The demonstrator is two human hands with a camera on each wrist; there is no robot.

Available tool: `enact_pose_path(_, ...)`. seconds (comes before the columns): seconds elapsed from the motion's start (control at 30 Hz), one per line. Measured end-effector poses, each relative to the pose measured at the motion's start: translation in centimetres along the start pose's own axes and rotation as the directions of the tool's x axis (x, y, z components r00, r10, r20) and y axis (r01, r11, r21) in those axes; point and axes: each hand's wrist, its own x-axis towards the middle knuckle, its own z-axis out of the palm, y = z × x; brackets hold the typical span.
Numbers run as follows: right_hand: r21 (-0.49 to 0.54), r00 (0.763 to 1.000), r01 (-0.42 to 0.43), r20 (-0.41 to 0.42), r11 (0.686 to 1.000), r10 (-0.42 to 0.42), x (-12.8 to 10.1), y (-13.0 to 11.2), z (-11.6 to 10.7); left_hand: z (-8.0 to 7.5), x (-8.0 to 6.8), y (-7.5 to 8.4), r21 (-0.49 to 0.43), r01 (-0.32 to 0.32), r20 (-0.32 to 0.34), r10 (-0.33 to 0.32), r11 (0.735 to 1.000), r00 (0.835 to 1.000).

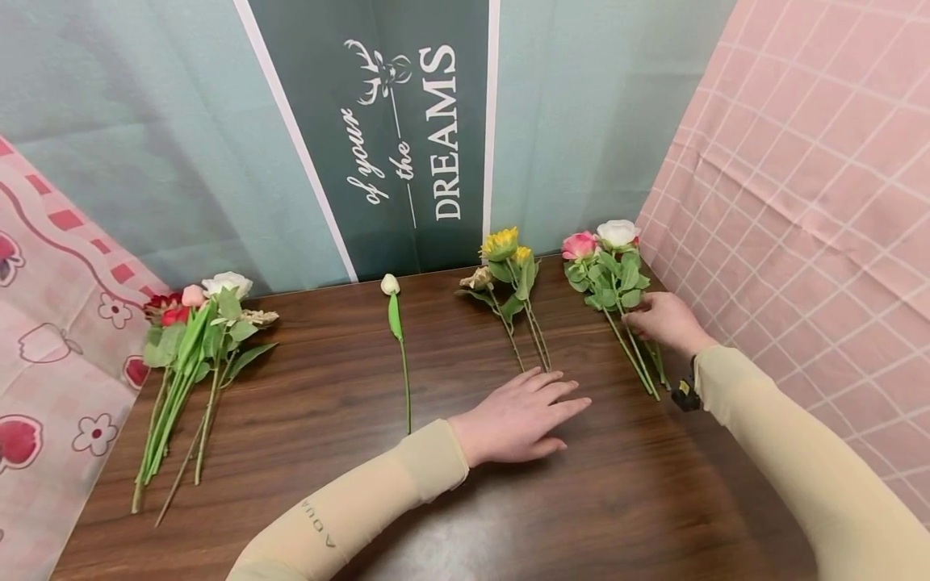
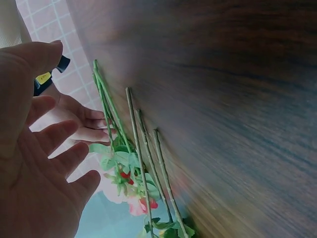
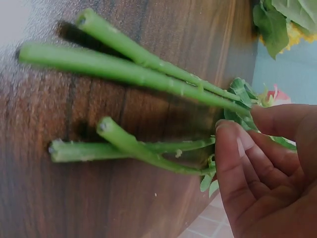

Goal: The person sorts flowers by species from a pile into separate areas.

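My right hand (image 1: 667,321) is at the stems of the right-hand bunch, thumb and forefinger pinching a green rose stem (image 3: 133,79) just below the leaves. That bunch has a pink rose (image 1: 579,245), a white rose (image 1: 618,233) and a bit of red behind. Several cut stem ends point toward the near side in the right wrist view. My left hand (image 1: 519,415) is palm down with fingers spread, holding nothing. Just beyond its fingertips are the stem ends of yellow sunflowers (image 1: 500,244) and a beige flower (image 1: 477,279).
A single white tulip (image 1: 390,284) lies on the brown wooden table (image 1: 479,516), left of the sunflowers. Farther left is a mixed bunch with red flowers (image 1: 167,308), a white rose (image 1: 228,284) and long green stems. A pink checked cloth (image 1: 814,194) borders the right side.
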Motion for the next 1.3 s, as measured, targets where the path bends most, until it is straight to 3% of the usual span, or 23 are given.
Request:
enact_pose_path(0.2, -0.19, 0.99, 0.029, -0.128, 0.981, -0.055, -0.3, -0.6, -0.8, 0.0, -0.3, -0.3, -0.007, 0.014, 0.007, -0.014, 1.0, 1.0)
enact_pose_path(0.47, -0.259, 0.957, 0.151, -0.202, 0.954, -0.207, -1.3, -2.9, 0.1, 0.1, -1.4, -1.9, -0.04, 0.031, -0.009, -0.031, 0.999, 0.999)
enact_pose_path(0.57, -0.291, 0.94, 0.224, -0.186, 0.93, -0.285, -1.8, -4.6, 1.6, 0.3, -2.8, -3.3, -0.078, 0.068, -0.021, -0.07, 0.995, 0.997)
enact_pose_path(0.67, -0.321, 0.913, 0.319, -0.15, 0.892, -0.38, -1.9, -6.6, 3.6, 0.3, -5.0, -5.1, -0.116, 0.144, -0.038, -0.149, 0.983, 0.988)
enact_pose_path(0.8, -0.339, 0.867, 0.442, -0.075, 0.831, -0.492, -2.2, -9.7, 6.5, 0.3, -9.2, -7.9, -0.145, 0.277, -0.087, -0.291, 0.95, 0.953)
enact_pose_path(0.9, -0.336, 0.833, 0.519, -0.008, 0.786, -0.553, -2.5, -12.3, 8.7, 0.4, -13.0, -10.1, -0.156, 0.39, -0.127, -0.41, 0.908, 0.903)
enact_pose_path(1.03, -0.317, 0.798, 0.59, 0.089, 0.743, -0.596, -3.0, -15.9, 12.1, 0.6, -18.9, -13.1, -0.152, 0.554, -0.179, -0.574, 0.819, 0.799)
enact_pose_path(1.1, -0.306, 0.778, 0.622, 0.137, 0.721, -0.613, -3.2, -17.6, 14.0, 0.6, -22.2, -14.7, -0.143, 0.634, -0.211, -0.649, 0.76, 0.731)
enact_pose_path(1.17, -0.296, 0.751, 0.658, 0.189, 0.693, -0.633, -3.4, -19.1, 16.0, 0.3, -25.5, -16.0, -0.146, 0.711, -0.238, -0.722, 0.688, 0.65)
enact_pose_path(1.23, -0.286, 0.72, 0.694, 0.245, 0.661, -0.649, -3.7, -20.5, 18.0, -0.3, -28.7, -17.2, -0.168, 0.779, -0.244, -0.791, 0.604, 0.561)
enact_pose_path(1.3, -0.288, 0.685, 0.729, 0.302, 0.622, -0.663, -3.9, -21.7, 19.9, -0.8, -31.5, -18.1, -0.195, 0.829, -0.221, -0.847, 0.524, 0.483)
